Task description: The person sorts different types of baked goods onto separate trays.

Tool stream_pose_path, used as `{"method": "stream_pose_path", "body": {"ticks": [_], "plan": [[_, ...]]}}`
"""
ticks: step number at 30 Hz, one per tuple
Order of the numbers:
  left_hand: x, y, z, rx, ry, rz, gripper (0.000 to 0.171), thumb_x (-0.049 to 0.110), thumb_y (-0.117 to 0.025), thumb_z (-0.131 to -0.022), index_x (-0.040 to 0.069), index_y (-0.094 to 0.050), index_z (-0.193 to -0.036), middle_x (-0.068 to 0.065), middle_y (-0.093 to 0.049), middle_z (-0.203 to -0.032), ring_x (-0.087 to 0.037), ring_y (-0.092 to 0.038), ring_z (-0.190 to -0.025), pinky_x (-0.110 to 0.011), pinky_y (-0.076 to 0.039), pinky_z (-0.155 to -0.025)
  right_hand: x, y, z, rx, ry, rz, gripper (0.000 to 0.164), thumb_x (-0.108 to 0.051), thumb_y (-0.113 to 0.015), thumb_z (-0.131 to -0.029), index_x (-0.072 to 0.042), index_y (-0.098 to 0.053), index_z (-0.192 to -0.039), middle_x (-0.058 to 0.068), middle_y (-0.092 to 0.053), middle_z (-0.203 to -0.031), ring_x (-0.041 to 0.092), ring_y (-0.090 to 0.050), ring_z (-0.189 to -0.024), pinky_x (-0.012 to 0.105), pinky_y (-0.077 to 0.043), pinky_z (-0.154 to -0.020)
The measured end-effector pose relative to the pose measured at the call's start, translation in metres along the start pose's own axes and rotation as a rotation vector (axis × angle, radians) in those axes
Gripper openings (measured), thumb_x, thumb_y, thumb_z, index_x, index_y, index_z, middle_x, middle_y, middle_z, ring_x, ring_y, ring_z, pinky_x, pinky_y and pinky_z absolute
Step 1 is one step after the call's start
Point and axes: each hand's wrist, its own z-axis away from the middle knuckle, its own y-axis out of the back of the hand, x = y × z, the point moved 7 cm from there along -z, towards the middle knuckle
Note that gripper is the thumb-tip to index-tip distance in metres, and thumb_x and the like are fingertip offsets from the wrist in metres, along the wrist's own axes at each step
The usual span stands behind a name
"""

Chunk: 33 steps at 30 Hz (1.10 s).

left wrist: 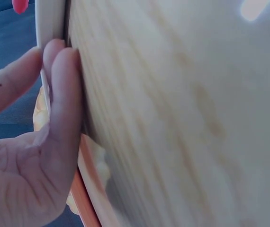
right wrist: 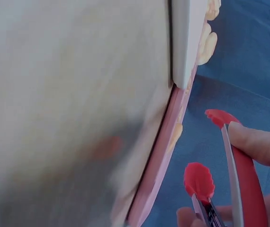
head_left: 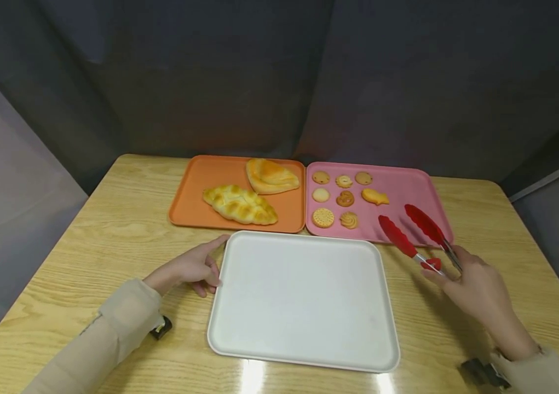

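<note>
A white tray (head_left: 304, 301) lies bare at the front of the table. My left hand (head_left: 190, 268) holds its left rim; in the left wrist view the thumb and fingertips (left wrist: 64, 64) meet at the white edge. My right hand (head_left: 481, 287) grips red-tipped metal tongs (head_left: 409, 243), with nothing between their spread jaws. The tongs hover over the near right part of the pink tray (head_left: 407, 186). Nearest to them on that tray is a fish-shaped cracker (head_left: 375, 197). In the right wrist view my thumb presses one arm of the tongs (right wrist: 241, 165).
An orange tray (head_left: 190, 202) behind the white one bears a braided bread (head_left: 240, 204) and a folded pastry (head_left: 271, 176). Several small cookies (head_left: 323, 218) sit in rows on the pink tray's left half. A dark curtain (head_left: 210, 82) hangs behind the wooden table (head_left: 87, 241).
</note>
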Motion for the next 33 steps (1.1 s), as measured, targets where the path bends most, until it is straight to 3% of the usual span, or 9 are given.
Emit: {"method": "stream_pose_path", "body": {"ticks": [6, 9, 13, 16, 19, 23, 33], "plan": [[-0.002, 0.001, -0.003, 0.006, 0.002, -0.002, 0.098, -0.008, -0.064, -0.074, 0.024, -0.008, -0.148, -0.014, -0.057, -0.069, -0.02, -0.058, -0.053, -0.033, -0.052, -0.042, 0.011, -0.004, 0.027, -0.069, -0.074, -0.032, 0.066, -0.034, -0.074, -0.072, 0.012, -0.046, -0.11, 0.006, -0.045, -0.065, 0.017, -0.04, -0.053, 0.028, -0.03, -0.043], [-0.003, 0.001, -0.004, 0.006, 0.004, -0.003, 0.098, -0.008, -0.064, -0.074, 0.024, -0.008, -0.148, -0.014, -0.057, -0.07, -0.021, -0.058, -0.053, -0.033, -0.052, -0.042, 0.02, -0.008, 0.041, -0.161, -0.157, -0.045, 0.077, -0.04, -0.071, -0.076, 0.016, -0.039, -0.118, 0.009, -0.047, -0.069, 0.019, -0.044, -0.057, 0.028, -0.033, -0.045], [-0.002, 0.001, -0.003, 0.009, 0.008, 0.0, 0.098, -0.008, -0.064, -0.074, 0.024, -0.008, -0.148, -0.014, -0.057, -0.07, -0.021, -0.058, -0.053, -0.033, -0.052, -0.042, 0.034, -0.016, 0.052, -0.304, -0.256, -0.031, 0.09, -0.051, -0.062, -0.079, 0.021, -0.031, -0.122, 0.027, -0.053, -0.088, 0.038, -0.054, -0.072, 0.041, -0.045, -0.052], [-0.002, 0.001, -0.003, 0.01, 0.007, 0.0, 0.097, -0.007, -0.064, -0.074, 0.024, -0.008, -0.148, -0.014, -0.057, -0.07, -0.021, -0.058, -0.053, -0.033, -0.052, -0.042, 0.041, -0.021, 0.056, -0.367, -0.295, -0.011, 0.097, -0.057, -0.057, -0.08, 0.024, -0.026, -0.123, 0.041, -0.045, -0.107, 0.053, -0.049, -0.09, 0.054, -0.047, -0.061], [-0.002, 0.001, -0.003, 0.011, 0.006, -0.006, 0.097, -0.007, -0.064, -0.074, 0.023, -0.008, -0.148, -0.014, -0.057, -0.07, -0.021, -0.058, -0.053, -0.033, -0.052, -0.042, 0.042, -0.026, 0.061, -0.381, -0.297, 0.002, 0.093, -0.057, -0.056, -0.08, 0.025, -0.031, -0.115, 0.037, -0.047, -0.093, 0.047, -0.051, -0.078, 0.048, -0.047, -0.058], [-0.002, 0.001, -0.004, 0.018, 0.005, -0.016, 0.097, -0.008, -0.064, -0.075, 0.023, -0.008, -0.148, -0.014, -0.057, -0.07, -0.02, -0.058, -0.052, -0.033, -0.052, -0.042, 0.037, -0.031, 0.064, -0.36, -0.257, 0.021, 0.082, -0.055, -0.06, -0.079, 0.021, -0.036, -0.099, 0.018, -0.044, -0.075, 0.026, -0.046, -0.062, 0.034, -0.041, -0.047], [0.004, 0.0, -0.005, 0.003, -0.009, 0.004, 0.097, -0.008, -0.063, -0.074, 0.021, -0.007, -0.148, -0.013, -0.056, -0.069, -0.02, -0.057, -0.052, -0.033, -0.052, -0.042, 0.04, -0.039, 0.064, -0.418, -0.312, 0.144, 0.093, -0.069, -0.058, -0.07, 0.019, -0.035, -0.09, 0.015, -0.041, -0.067, 0.025, -0.045, -0.054, 0.034, -0.038, -0.043]]}}
